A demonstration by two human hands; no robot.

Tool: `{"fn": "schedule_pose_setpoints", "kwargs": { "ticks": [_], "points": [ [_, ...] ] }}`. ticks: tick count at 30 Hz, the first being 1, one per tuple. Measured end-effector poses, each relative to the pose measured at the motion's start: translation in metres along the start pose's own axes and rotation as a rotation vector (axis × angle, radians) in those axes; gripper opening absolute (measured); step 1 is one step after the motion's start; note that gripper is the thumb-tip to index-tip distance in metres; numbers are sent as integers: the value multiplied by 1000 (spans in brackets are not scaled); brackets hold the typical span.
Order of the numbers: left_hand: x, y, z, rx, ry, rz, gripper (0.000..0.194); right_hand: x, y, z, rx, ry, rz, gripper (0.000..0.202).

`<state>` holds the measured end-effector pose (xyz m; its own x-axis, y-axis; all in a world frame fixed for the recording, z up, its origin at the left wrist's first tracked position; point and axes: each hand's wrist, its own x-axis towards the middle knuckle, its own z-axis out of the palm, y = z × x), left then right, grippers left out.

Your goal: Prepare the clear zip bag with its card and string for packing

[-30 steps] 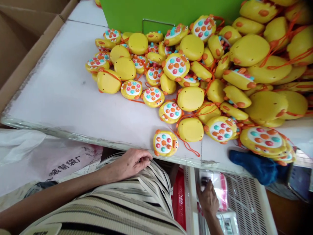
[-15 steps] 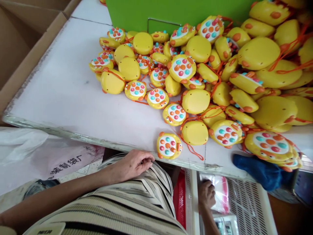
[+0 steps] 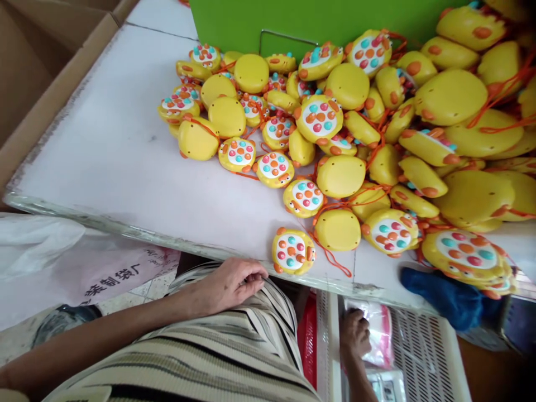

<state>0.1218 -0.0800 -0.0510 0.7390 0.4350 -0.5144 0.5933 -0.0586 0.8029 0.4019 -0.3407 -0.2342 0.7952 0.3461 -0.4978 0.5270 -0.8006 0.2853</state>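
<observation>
White laminate forms the table [image 3: 117,167], its near edge running across the view. A green panel [image 3: 301,19] stands at the far side; a cardboard box [image 3: 37,61] lies to the left. A heap of yellow toys [image 3: 419,128] covers the right half of the table, some face up with coloured buttons, some face down, orange cords tangled among them. Below the table edge sits a white slatted crate [image 3: 422,357]. A blue cloth [image 3: 444,290] hangs over the edge at right. One single toy [image 3: 293,251] lies apart, face up, nearest me. My left hand [image 3: 228,282] rests loosely curled on my striped shirt [image 3: 234,352], holding nothing. My right hand [image 3: 355,334] reaches into the crate, touching a clear plastic bag [image 3: 379,329]; I cannot tell whether it grips it.
</observation>
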Motion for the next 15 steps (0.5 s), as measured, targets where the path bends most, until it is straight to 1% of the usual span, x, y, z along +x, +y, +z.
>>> {"fn": "schedule_pose_setpoints", "kwargs": {
  "ticks": [2, 4, 7, 12, 15],
  "points": [
    [0, -1, 1, -6, -4, 14, 27, 1, 0, -3, -13, 14, 52, 35],
    [0, -1, 2, -10, -4, 14, 28, 1, 2, -6, -16, 10, 53, 34],
    [1, -1, 3, -11, -10, 23, 28, -3, 7, -9, -12, -5, 15, 34],
    [2, 0, 1, -6, -27, 27, 27, -20, 9, -8, 11, 3, -39, 45],
    [2, 3, 0, 12, -33, 12, 26, -24, 12, -10, 25, 9, -65, 47]
  ]
}}
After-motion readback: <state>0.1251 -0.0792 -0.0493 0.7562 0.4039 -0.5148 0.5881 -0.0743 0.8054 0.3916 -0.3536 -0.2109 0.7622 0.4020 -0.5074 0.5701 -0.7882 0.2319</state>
